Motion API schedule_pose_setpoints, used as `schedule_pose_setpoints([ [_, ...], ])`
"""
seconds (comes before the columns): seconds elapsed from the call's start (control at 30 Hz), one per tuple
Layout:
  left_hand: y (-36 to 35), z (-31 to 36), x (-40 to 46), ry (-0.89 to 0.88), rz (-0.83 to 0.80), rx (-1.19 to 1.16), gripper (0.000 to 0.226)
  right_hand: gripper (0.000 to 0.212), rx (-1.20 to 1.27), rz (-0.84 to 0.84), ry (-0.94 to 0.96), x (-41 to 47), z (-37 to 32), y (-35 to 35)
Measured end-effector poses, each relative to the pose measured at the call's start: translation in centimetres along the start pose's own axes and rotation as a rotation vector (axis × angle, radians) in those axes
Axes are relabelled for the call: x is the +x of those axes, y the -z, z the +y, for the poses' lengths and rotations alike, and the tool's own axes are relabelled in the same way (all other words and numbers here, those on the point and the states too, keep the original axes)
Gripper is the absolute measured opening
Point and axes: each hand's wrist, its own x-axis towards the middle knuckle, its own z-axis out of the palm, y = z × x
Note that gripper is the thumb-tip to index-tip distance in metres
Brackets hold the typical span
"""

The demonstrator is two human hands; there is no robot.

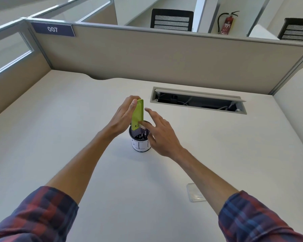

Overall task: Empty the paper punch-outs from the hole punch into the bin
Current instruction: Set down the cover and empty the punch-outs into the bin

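Note:
My left hand [123,117] grips a lime-green hole punch [137,114] and holds it upright, its lower end over the bin [140,146]. The bin is a small black mesh cup with a white paper label, standing mid-desk. White paper punch-outs [142,127] show at the punch's lower end, and several lie inside the bin. My right hand [160,133] is beside the punch with fingers spread. One of its fingertips touches the punch's lower end at the bin's rim.
The white desk [59,137] is enclosed by beige partition walls [147,56]. An open cable tray [198,100] is set into the desk behind the bin. A clear plastic piece [195,192] lies flat near my right forearm.

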Motion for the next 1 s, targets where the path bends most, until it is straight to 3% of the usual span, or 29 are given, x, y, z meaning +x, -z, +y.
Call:
schedule_pose_setpoints([
  [1.0, -0.9, 1.2, -0.3, -0.283, -0.091, 0.245, 0.041, 0.051, 0.061, 0.078, -0.091, -0.8, -0.1, -0.5],
])
